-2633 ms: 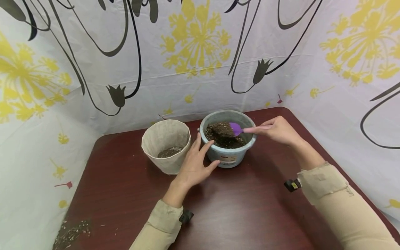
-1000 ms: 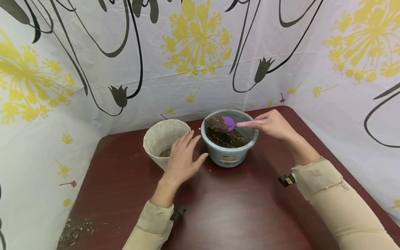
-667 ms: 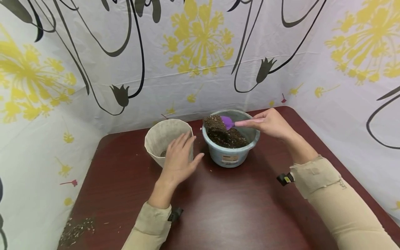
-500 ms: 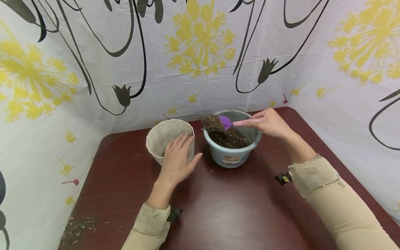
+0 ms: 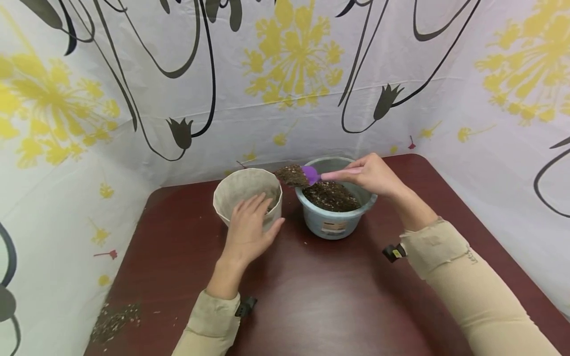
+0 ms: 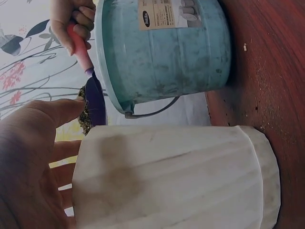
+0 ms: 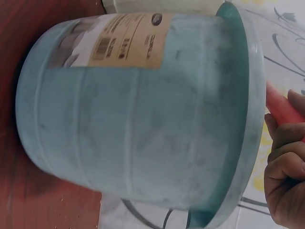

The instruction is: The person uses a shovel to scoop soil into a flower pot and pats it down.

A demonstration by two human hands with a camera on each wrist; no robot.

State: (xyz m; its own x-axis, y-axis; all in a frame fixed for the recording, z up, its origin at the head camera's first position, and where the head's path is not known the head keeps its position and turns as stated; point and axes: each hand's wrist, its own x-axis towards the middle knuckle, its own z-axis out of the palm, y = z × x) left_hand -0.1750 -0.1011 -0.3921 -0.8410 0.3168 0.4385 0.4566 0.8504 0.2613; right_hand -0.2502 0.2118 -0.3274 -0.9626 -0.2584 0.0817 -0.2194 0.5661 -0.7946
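Observation:
My right hand (image 5: 378, 177) grips the pink handle of a small trowel (image 5: 311, 175) with a purple blade. Dark soil (image 5: 291, 175) is heaped on the blade, which spans the gap from the blue bucket to the white pot's rim. My left hand (image 5: 247, 230) is spread at the near rim of the white faceted pot (image 5: 242, 185), fingers over the opening; the left wrist view shows the thumb up near the blade. The light blue bucket (image 5: 334, 229) holds more soil (image 5: 331, 197) and bears a paper label (image 7: 126, 40).
The dark red table (image 5: 320, 296) has scattered soil crumbs (image 5: 116, 321) at its left edge. A white cloth with printed flowers (image 5: 294, 59) hangs behind and on both sides. The bucket's wire handle (image 6: 157, 112) hangs on the side facing the pot.
My right hand has lifted the loaded trowel out of the bucket and moved it left to the pot's rim. My left hand has shifted left from the bucket to the pot.

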